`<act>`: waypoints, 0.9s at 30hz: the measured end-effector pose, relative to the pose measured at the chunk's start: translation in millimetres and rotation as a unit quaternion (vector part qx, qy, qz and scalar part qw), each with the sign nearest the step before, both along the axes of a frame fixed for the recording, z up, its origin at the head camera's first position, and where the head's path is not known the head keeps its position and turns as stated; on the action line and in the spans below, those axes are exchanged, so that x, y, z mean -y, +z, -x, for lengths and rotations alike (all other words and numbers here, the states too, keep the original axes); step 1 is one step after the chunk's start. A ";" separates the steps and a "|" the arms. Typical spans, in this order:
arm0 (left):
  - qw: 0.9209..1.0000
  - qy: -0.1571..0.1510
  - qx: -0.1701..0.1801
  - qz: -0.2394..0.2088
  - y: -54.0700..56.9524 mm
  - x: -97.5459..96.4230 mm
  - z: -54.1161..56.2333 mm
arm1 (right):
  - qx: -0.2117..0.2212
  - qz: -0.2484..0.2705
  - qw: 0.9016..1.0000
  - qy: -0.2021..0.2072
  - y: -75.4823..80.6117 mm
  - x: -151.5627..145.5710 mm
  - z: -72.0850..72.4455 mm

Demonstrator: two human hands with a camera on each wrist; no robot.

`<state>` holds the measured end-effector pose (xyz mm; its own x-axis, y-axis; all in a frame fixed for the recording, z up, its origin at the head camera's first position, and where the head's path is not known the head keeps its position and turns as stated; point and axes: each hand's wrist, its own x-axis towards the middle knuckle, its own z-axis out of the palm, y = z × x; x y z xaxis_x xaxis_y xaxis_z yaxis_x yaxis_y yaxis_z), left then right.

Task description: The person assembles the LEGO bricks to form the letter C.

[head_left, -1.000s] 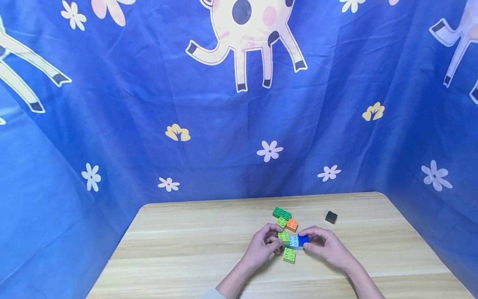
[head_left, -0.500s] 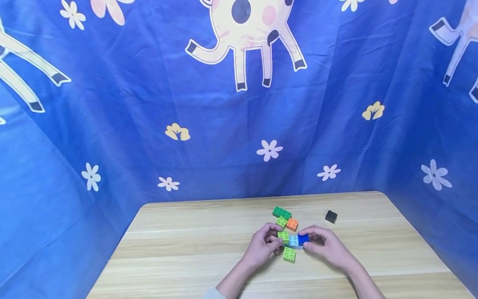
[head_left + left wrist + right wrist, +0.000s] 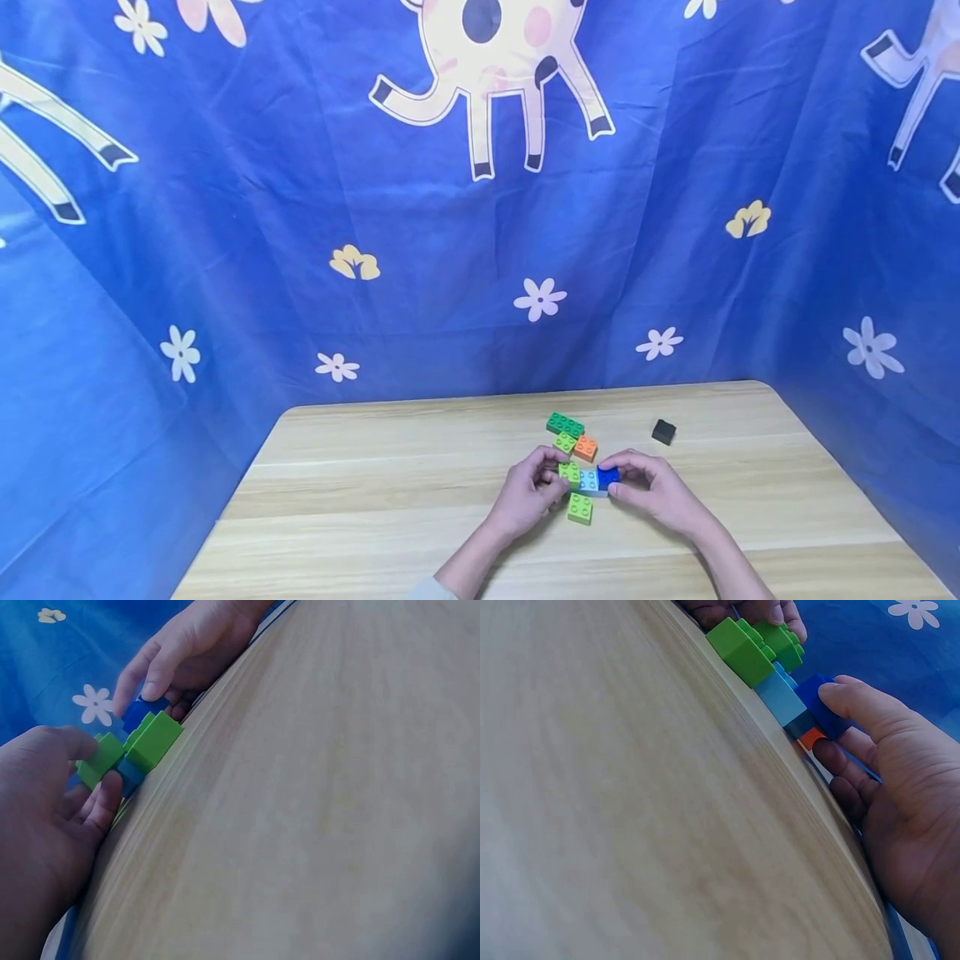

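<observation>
A light blue brick (image 3: 589,481) lies on the wooden table (image 3: 375,500) between both hands. On its left end sits a lime green brick (image 3: 569,473), pinched by my left hand (image 3: 527,493). On its right end sits a dark blue brick (image 3: 608,477), gripped by my right hand (image 3: 654,492) with the thumb on top (image 3: 855,701). Another lime green brick (image 3: 580,508) lies just in front of them. In the left wrist view the lime brick (image 3: 101,757) sits between my thumb and fingers.
Behind the hands lie a dark green brick (image 3: 566,425), a small lime brick (image 3: 565,442) and an orange brick (image 3: 586,449). A small black cube (image 3: 663,432) sits apart to the right. Blue patterned cloth (image 3: 300,208) hangs behind and beside the table.
</observation>
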<state>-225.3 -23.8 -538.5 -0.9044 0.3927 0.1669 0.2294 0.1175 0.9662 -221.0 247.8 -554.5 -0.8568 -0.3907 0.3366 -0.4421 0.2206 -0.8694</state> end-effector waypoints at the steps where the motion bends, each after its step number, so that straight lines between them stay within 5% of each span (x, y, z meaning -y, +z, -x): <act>1: 1.000 -0.002 -0.002 -0.002 0.1 -0.1 0.4 | -0.002 0.000 1.000 0.001 0.1 -0.1 0.3; 27: 1.000 0.024 0.005 0.003 1.4 -3.0 -2.5 | 0.010 0.000 1.000 -0.003 -0.2 -1.3 0.4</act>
